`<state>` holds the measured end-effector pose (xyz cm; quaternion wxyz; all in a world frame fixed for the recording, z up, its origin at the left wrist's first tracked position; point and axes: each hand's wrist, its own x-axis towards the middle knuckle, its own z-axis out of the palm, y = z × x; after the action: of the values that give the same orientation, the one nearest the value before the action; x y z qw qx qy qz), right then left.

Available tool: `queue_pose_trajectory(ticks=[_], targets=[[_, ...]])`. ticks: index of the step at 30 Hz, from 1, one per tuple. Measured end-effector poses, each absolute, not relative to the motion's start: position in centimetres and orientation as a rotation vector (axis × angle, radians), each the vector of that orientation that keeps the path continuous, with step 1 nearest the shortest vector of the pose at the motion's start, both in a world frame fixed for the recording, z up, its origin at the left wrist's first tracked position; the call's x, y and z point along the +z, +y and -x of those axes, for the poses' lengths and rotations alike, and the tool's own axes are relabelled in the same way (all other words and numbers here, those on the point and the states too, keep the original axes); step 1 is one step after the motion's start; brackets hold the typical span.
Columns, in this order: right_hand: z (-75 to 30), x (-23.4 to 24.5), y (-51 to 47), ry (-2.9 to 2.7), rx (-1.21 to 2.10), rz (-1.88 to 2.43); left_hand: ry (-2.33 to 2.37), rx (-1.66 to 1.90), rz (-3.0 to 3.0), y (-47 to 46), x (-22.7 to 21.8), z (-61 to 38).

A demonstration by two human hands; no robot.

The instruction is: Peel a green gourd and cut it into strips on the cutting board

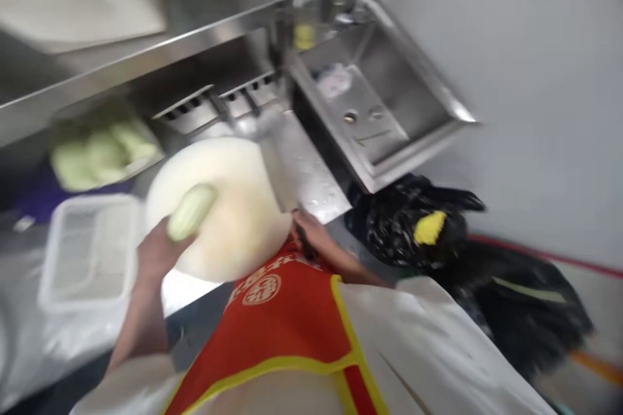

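Steel sink [413, 94], black bags [394, 227], grey wall [530, 91]

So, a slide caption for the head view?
Left hand holding a pale-green oblong vegetable at a round white cutting board, right hand gripping a broad metal cleaver.

The vegetable [191, 211] is pale green, the board [243, 207] cream-white.

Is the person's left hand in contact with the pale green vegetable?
Touching: the head view shows the left hand gripping the pale green vegetable at its near end.
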<state>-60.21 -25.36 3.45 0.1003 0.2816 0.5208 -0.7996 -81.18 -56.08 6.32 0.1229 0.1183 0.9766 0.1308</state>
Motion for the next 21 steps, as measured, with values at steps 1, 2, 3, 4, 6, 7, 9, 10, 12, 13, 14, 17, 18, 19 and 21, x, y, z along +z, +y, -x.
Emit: queue_pose_trajectory(ticks=[1,2,3,4,6,7,9,10,12,13,14,17,18,19,21], targets=[[60.1,3.3,-25.4,1.608,-2.305,-0.879,2.817,0.244,-0.311,-55.8,6.5,80.6],[60.1,3.0,-25.3,1.645,-2.268,-0.921,2.78,0.197,-0.319,-55.6,6.7,80.3],[60.1,2.7,-25.3,1.656,-2.261,-0.948,2.768,0.184,-0.346,-55.6,6.6,80.2],[60.2,2.5,-25.2,1.635,-2.267,-0.973,2.77,0.155,-0.347,-55.8,6.5,80.1],[60.4,2.2,-25.2,1.571,-2.301,-1.026,2.823,0.103,-0.363,-56.1,6.0,79.5],[60.4,2.3,-25.2,1.541,-2.307,-1.037,2.859,0.1,-0.387,-56.2,5.6,79.0],[60.2,2.7,-25.4,1.497,-2.31,-1.049,2.912,0.116,-0.444,-56.1,5.0,77.7],[60.1,3.0,-25.4,1.483,-2.309,-1.057,2.923,0.134,-0.461,-56.0,4.8,77.1],[60.1,3.4,-25.5,1.476,-2.303,-1.082,2.921,0.181,-0.469,-55.9,4.6,76.0],[60.1,3.6,-25.5,1.483,-2.292,-1.096,2.907,0.219,-0.472,-55.9,4.6,75.8],[60.2,3.8,-25.6,1.496,-2.274,-1.111,2.886,0.27,-0.477,-56.1,4.8,75.7],[60.6,4.1,-25.6,1.531,-2.224,-1.13,2.834,0.385,-0.463,-57.6,5.9,76.6],[60.7,4.1,-25.6,1.541,-2.217,-1.129,2.823,0.383,-0.447,-58.4,6.3,77.1],[60.8,4.2,-25.7,1.551,-2.214,-1.127,2.808,0.358,-0.432,-59.2,6.6,77.6],[61.0,4.2,-25.7,1.584,-2.205,-1.123,2.744,0.27,-0.409,-60.7,7.0,78.4]])
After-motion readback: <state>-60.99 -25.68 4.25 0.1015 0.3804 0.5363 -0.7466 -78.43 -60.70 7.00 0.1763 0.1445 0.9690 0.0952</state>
